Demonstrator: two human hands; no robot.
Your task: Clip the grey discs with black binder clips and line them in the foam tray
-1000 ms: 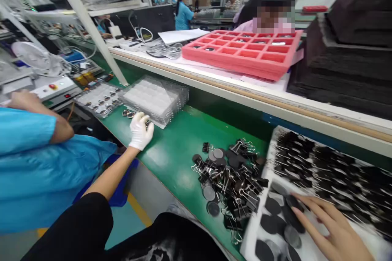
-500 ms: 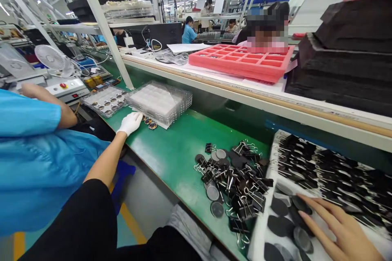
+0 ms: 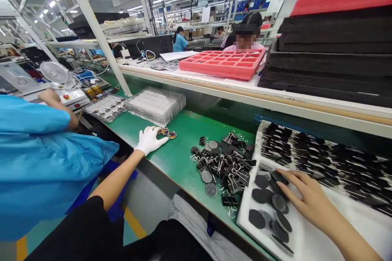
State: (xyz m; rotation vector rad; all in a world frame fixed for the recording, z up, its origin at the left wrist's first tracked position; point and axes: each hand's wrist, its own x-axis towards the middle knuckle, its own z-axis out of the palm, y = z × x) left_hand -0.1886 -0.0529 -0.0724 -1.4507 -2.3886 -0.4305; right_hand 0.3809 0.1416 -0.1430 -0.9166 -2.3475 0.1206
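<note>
My left hand (image 3: pixel 150 140), in a white glove, lies on the green bench with fingers spread, its fingertips beside several small round parts (image 3: pixel 165 131) with orange and dark faces. My bare right hand (image 3: pixel 306 193) reaches over a white foam tray (image 3: pixel 245 212), thumb side toward the bench edge, fingers apart and fingertips touching dark round discs (image 3: pixel 279 177). More black and grey discs (image 3: pixel 261 195) lie loose in that tray. Between my hands is a pile of black binder clips (image 3: pixel 234 183) mixed with discs.
Clear plastic trays (image 3: pixel 156 104) are stacked beyond my left hand. A red compartment tray (image 3: pixel 220 63) and black foam stacks (image 3: pixel 330 61) stand on the shelf (image 3: pixel 196 84). Rows of clipped black parts (image 3: pixel 306 147) lie at the right. A person in blue (image 3: pixel 45 163) sits at the left.
My left hand and the small round parts beside it have moved right, away from the clear trays. The view has shifted; my right hand remains at the discs.
</note>
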